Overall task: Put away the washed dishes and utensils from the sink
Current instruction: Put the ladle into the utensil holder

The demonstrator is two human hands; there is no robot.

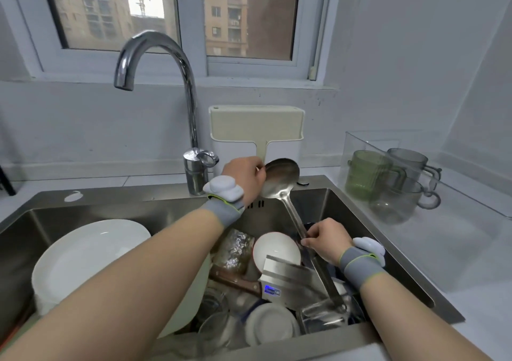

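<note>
One steel ladle (282,179) up over the sink's (166,197) back right corner. Left hand (243,177) pinches its bowl rim, right hand (324,243) is curled round the handle. Under it there's one cleaver (288,277), two white bowls (277,247) and a plate stack (88,255) on the left. Three mugs (365,175) on the worktop's (471,249) right edge.

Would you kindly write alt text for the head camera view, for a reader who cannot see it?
Two hands hold a steel ladle over a sink full of dishes: the right hand grips its handle, the left hand holds its bowl. Mugs stand on the counter.
</note>
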